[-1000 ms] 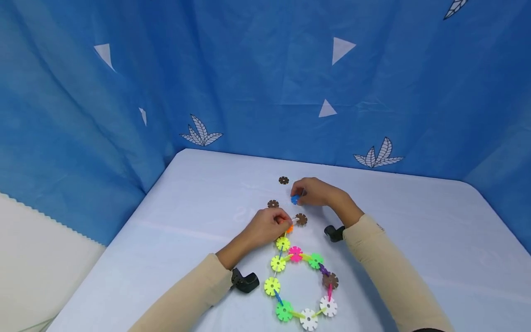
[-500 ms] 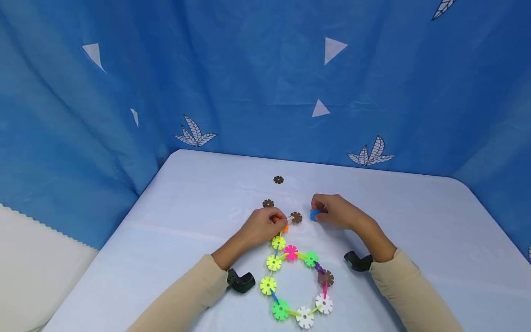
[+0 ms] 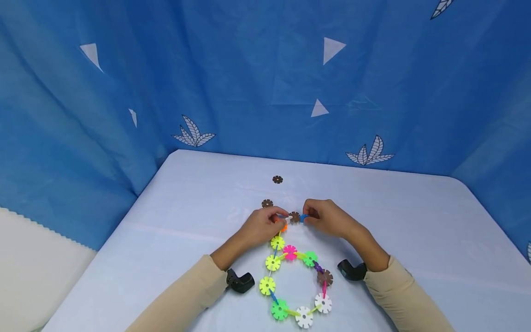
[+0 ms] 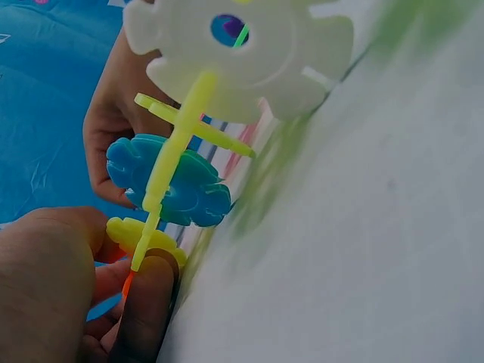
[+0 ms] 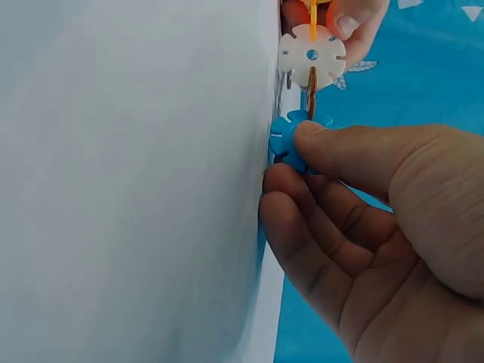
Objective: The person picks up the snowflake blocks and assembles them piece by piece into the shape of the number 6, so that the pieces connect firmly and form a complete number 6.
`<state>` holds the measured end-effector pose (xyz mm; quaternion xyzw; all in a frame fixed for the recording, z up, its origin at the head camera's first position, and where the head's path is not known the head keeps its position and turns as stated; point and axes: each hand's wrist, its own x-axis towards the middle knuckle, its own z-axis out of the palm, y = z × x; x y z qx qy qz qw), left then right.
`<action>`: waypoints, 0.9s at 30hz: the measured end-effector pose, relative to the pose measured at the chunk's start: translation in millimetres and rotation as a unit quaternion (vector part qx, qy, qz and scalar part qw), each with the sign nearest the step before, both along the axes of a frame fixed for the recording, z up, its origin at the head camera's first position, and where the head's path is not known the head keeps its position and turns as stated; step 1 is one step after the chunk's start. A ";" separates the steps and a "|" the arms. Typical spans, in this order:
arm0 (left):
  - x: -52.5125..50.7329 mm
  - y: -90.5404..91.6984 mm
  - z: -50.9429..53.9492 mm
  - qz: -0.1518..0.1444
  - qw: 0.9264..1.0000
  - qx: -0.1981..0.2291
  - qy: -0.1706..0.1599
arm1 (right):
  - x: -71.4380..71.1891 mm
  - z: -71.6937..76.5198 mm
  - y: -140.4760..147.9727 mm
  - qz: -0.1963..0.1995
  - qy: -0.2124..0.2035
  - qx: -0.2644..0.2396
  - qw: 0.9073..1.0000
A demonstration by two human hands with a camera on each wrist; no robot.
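In the head view my left hand [image 3: 259,227] pinches a chain of notched plastic discs near its orange disc [image 3: 284,227] and white disc [image 5: 327,64]; which of these the fingertips press is hard to tell. A brown disc [image 3: 294,217] juts right from the white one. My right hand [image 3: 329,219] pinches a blue disc [image 5: 286,140] between thumb and fingers, right at the brown disc's edge. In the right wrist view the brown disc stands edge-on between white and blue. Whether blue and brown are slotted together cannot be told.
Nearer the body, the chain joins a ring of coloured discs, with a pink disc [image 3: 290,252] and a green disc [image 3: 280,309] among them. Loose brown discs lie beyond the left hand, one disc [image 3: 277,179] farthest back. A blue curtain [image 3: 265,83] hangs behind the white table [image 3: 207,184].
My right hand first moved right and nearer with the blue disc, then left, bringing it to the brown disc. The left hand keeps its pinch in nearly the same place.
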<state>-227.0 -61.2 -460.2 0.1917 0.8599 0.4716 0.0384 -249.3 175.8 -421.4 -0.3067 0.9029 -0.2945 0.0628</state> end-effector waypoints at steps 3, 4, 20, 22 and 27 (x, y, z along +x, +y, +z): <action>-0.4 -1.9 0.4 -0.010 1.000 0.012 0.002 | 0.4 -0.5 -0.4 -0.002 0.003 -0.003 1.000; -0.5 -2.5 0.8 -0.015 1.000 0.021 -0.001 | 0.3 -0.9 -0.4 -0.001 0.004 -0.005 1.000; -6.3 -5.3 -7.1 0.003 0.996 0.035 0.082 | 1.2 -4.0 -5.4 0.023 0.022 -0.014 0.999; -7.2 -5.5 -7.6 -0.010 0.996 0.039 0.078 | 1.9 -3.7 -6.8 0.020 0.025 -0.012 0.999; -7.6 -4.6 -7.4 -0.013 0.997 0.046 0.057 | 3.5 -3.8 -9.9 0.004 0.023 -0.007 1.000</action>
